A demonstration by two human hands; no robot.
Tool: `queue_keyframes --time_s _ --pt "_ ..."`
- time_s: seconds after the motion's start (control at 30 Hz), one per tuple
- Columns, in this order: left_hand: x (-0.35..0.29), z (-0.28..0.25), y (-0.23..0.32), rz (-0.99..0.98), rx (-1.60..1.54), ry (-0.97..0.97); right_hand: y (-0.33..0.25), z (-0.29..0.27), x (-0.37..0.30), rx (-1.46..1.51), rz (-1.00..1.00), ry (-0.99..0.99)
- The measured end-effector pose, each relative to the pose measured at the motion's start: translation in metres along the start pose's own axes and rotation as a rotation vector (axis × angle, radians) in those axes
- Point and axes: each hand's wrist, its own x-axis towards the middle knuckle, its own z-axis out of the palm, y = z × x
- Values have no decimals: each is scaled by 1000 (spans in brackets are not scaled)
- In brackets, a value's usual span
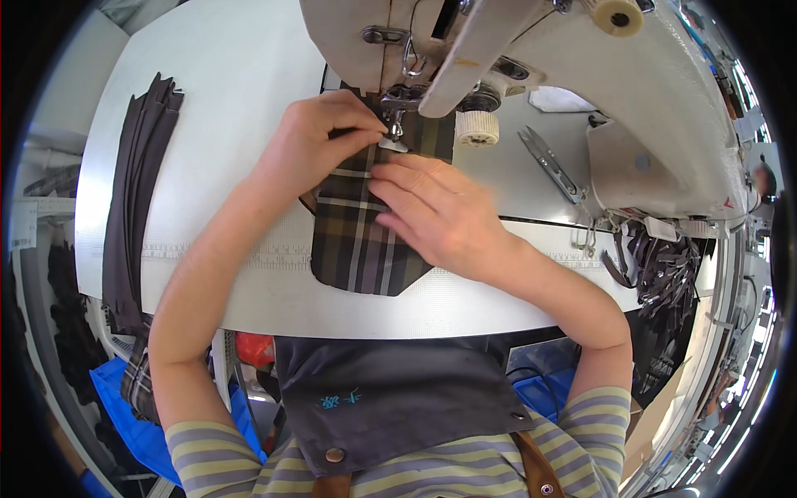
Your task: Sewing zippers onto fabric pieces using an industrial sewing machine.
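plaid cloth (pixel 357 249): one panel, dark brown and grey with pale lines, lower corners cut at a slant; flat on the table (pixel 274 303), its far part under the sewing machine (pixel 664 108), beneath and around the presser foot (pixel 396 126).

left hand (pixel 320 137): over the cloth's left side; thumb and forefinger brought together at the tips, just left of the presser foot, cloth directly below them. whether they grip it, cannot tell.

right hand (pixel 448 214): fingers extended, slightly parted, gripping nothing; laid over the cloth from its right side, tips near its middle, just on the near side of the presser foot. the cloth's near end lies bare below the fingers.

thread snips (pixel 550 164): one pair, metal, right of the cloth, well apart from both hands.

dark strips (pixel 137 199): one long bundle, at the table's left, near end hanging over the edge.

dark trimmings (pixel 664 270): one heap, at the table's right end.

blue bin (pixel 124 407): below the table, left.
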Motion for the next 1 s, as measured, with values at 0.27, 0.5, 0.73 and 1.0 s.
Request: queue_keyframes --time_s 0.27,0.5,0.73,1.0 --pt "11 -11 7 -303 -271 -97 -3 1 2 -22 101 -276" --pt "12 -12 9 -381 -285 -129 -3 1 2 -9 93 -270" --pt "1 -2 -5 4 -50 -69 -1 3 1 -4 83 -198" --pt "-4 1 -3 330 261 19 41 3 10 255 357 117"
